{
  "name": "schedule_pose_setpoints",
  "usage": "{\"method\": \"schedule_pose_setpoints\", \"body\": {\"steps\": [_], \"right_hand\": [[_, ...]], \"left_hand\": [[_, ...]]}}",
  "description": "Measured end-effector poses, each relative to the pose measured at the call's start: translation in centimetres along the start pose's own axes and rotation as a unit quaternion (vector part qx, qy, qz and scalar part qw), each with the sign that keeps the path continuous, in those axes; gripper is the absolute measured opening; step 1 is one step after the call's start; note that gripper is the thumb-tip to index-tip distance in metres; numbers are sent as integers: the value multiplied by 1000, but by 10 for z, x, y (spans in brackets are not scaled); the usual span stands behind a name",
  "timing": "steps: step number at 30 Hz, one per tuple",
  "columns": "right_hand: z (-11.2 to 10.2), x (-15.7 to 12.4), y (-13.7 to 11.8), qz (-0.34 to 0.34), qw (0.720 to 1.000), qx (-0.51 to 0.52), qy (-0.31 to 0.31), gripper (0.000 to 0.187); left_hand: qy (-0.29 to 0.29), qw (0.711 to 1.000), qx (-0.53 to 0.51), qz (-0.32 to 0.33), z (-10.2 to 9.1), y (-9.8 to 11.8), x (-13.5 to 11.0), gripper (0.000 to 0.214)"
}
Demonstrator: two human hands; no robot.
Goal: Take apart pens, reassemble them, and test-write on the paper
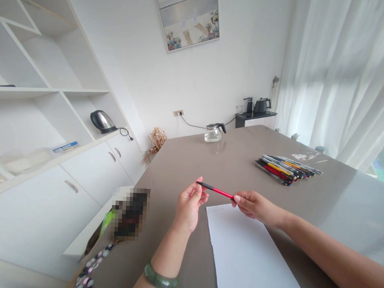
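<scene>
A slim red pen [222, 192] with a black grip section is held level above the table, its tip pointing left. My left hand [189, 205], a green bangle on its wrist, pinches the tip end between thumb and fingers. Around the red rear end, the fingers of my right hand [254, 206] are closed. Below the hands lies a white sheet of paper [247, 252], with faint writing along its top edge. Farther right on the table rests a pile of pens [284, 168] in black, red, yellow and clear.
On the brown table [178, 160], a glass pot [213, 134] stands at the far edge. White scraps [306, 156] lie behind the pens. A pixelated dark patch [131, 213] and a beaded strap [93, 265] are at the left edge. White shelves hold a steel kettle [103, 122].
</scene>
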State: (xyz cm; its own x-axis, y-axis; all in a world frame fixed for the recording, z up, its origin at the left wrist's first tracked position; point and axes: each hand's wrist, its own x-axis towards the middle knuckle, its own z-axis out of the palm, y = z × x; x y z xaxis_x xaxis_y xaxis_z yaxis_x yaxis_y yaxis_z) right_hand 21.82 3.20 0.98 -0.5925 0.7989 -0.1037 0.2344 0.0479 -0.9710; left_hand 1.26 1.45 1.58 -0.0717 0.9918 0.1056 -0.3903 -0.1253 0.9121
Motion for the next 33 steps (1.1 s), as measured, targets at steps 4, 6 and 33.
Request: {"method": "schedule_pose_setpoints", "body": {"steps": [4,6,33], "right_hand": [[0,0,1,-2,1000,-1,-14,46],[0,0,1,-10,1000,-2,-11,46],[3,0,4,-23,1000,3,6,46]], "left_hand": [[-6,1000,9,12,-2,-2,1,31],[6,999,17,27,-3,-2,2,26],[-5,1000,7,-7,3,3,-2,37]]}}
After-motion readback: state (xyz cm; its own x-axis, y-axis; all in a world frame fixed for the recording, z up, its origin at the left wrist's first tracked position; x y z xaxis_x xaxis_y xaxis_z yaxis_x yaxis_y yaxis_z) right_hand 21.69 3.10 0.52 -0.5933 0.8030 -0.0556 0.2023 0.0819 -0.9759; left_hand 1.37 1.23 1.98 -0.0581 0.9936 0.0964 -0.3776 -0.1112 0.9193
